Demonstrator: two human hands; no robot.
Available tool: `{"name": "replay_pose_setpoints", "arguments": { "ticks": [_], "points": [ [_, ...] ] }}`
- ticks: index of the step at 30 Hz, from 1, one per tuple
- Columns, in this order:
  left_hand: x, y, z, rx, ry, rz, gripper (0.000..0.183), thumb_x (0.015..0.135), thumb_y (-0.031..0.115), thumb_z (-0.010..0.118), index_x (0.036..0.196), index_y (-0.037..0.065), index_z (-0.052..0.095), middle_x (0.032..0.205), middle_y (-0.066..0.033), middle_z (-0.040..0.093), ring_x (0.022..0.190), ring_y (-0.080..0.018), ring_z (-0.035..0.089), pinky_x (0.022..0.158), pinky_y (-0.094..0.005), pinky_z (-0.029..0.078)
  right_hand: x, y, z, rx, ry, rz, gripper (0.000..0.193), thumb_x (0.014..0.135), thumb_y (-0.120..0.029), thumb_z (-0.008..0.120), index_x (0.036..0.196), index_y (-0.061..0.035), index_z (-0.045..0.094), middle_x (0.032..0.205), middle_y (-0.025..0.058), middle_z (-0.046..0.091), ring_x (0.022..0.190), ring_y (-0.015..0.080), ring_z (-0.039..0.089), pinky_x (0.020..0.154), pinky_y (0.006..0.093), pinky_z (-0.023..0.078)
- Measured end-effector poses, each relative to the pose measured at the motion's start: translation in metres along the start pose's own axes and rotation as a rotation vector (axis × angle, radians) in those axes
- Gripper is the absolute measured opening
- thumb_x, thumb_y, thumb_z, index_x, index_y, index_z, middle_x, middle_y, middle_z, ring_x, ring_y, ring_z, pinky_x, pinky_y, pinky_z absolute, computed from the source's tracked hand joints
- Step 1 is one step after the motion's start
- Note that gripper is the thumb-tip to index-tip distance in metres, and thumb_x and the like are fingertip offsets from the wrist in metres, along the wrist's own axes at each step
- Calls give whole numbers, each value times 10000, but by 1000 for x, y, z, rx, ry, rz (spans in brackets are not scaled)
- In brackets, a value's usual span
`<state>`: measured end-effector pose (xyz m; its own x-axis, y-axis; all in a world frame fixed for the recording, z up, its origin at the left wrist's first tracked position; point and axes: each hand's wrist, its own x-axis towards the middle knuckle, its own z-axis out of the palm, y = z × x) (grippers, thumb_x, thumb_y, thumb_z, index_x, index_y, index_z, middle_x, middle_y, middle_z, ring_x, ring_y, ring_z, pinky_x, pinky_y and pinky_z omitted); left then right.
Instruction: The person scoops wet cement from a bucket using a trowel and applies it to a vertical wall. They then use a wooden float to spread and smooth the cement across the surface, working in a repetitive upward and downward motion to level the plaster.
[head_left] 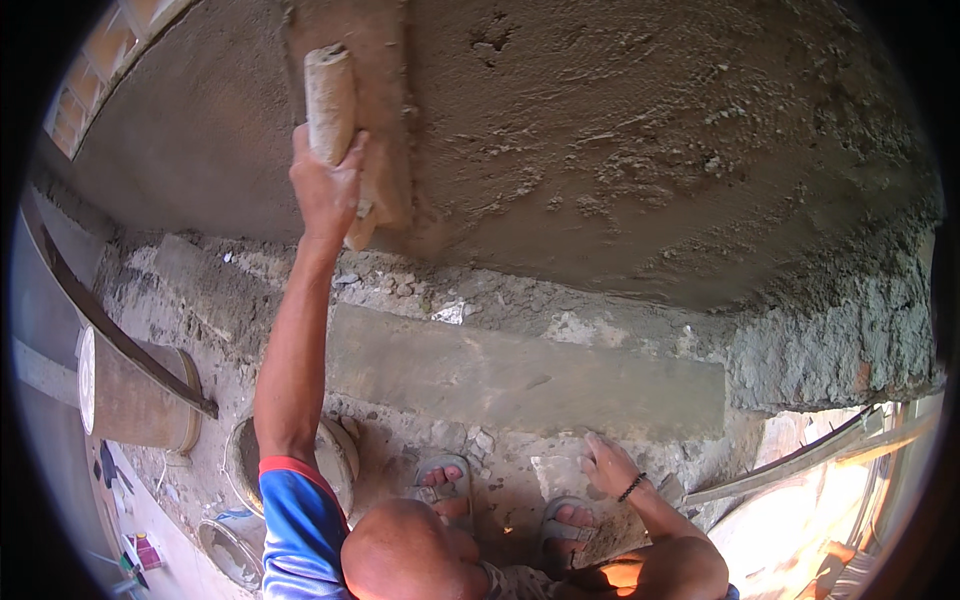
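My left hand [330, 190] is wrapped round the pale, rounded handle of a plastering float [385, 120]. The float's long board lies flat against a wall of wet grey-brown plaster [600, 130]. Left of the board the plaster looks smooth; to its right it is rough, with ridges and lumps. Low between my knees and the wall, my right hand [608, 467] hangs with loosely bent fingers and nothing visible in them. A dark beaded bracelet circles that wrist. Nearest to this hand is the front edge of a smooth grey ledge [520, 375] along the wall's foot.
A large bucket [145, 390] stands at the left, crossed by a curved-looking wooden strip [105, 310]. Two more mortar-stained buckets, one partly behind my arm [245, 465] and a smaller one [230, 555], sit nearer. Rubble lines the wall's foot. Planks [820, 460] lean at the right.
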<state>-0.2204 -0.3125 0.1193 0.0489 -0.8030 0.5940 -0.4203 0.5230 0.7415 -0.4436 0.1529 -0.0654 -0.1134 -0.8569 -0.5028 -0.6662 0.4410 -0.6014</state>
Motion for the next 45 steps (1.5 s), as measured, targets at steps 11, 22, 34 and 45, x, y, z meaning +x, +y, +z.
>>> {"name": "replay_pose_setpoints", "arguments": {
  "ticks": [11, 22, 34, 45],
  "points": [
    [-64, -57, 31, 65, 119, -73, 400, 824, 203, 779, 1060, 2, 527, 878, -226, 669, 839, -375, 688, 739, -405, 513, -2, 0, 5, -32, 61, 8, 550, 867, -221, 593, 1340, 26, 460, 1195, 272, 582, 1108, 449, 553, 946, 495, 457],
    [-56, 8, 43, 67, 152, -33, 399, 825, 194, 775, 1075, -2, 535, 908, -200, 671, 836, -297, 683, 763, -385, 507, 13, 14, 7, -104, -13, 9, 504, 880, -232, 591, 1297, 33, 490, 1114, 275, 618, 1052, 454, 584, 903, 509, 475],
    [-70, -16, 61, -64, 162, -111, 420, 798, 198, 800, 1056, 6, 532, 884, -198, 675, 828, -337, 687, 750, -414, 516, 11, 7, 4, -72, -41, 41, 509, 884, -210, 579, 1314, 46, 488, 1110, 285, 623, 1038, 450, 595, 891, 501, 485],
    [-63, 46, 35, -188, 139, -64, 384, 820, 155, 775, 1065, -1, 524, 896, -122, 634, 740, -221, 650, 631, -332, 520, 35, -43, -6, 0, -19, -124, 478, 894, -194, 565, 1313, 28, 497, 1089, 251, 629, 1052, 433, 584, 912, 483, 477]
  ]
}}
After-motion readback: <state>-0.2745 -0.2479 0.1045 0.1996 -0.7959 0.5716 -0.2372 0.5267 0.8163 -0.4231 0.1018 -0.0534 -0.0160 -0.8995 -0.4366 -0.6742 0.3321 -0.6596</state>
